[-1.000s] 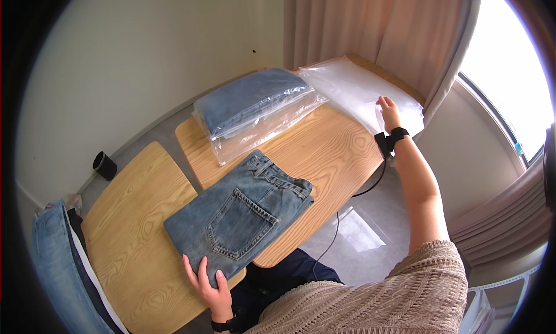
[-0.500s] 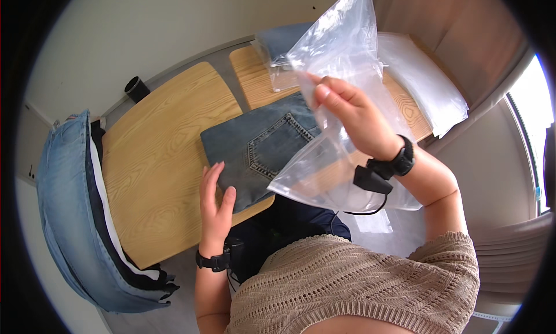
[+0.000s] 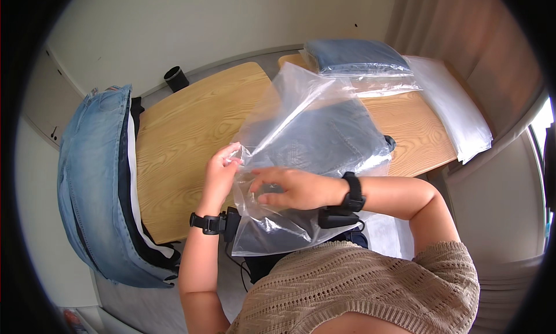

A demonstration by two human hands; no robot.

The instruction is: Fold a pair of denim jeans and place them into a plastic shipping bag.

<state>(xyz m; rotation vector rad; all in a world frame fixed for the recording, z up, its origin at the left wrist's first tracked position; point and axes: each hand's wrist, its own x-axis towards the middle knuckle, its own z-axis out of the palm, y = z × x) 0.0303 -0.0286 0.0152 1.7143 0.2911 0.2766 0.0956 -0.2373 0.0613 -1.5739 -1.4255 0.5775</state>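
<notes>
A large clear plastic bag (image 3: 272, 230) is spread over the folded blue jeans (image 3: 324, 137), whose back pocket shows faintly through the film. My left hand (image 3: 218, 180) pinches the bag's left edge between thumb and fingers. Just to its right, my right hand (image 3: 295, 188) is over the near part of the bag, thumb and fingers apart and slightly blurred. Whether its fingertips touch the film is hard to make out. The near part of the bag hangs past the table's edge toward my lap.
Draped over the left end of the wooden table (image 3: 191, 137) are several jeans (image 3: 95, 183). Bagged folded jeans (image 3: 359, 59) lie at the back, beside a stack of clear bags (image 3: 449, 108). A black bin (image 3: 176, 79) stands behind the table.
The bag has come down from my raised right hand onto the folded jeans. My left hand has left the jeans and taken the bag's edge; my right hand has moved lower and let go.
</notes>
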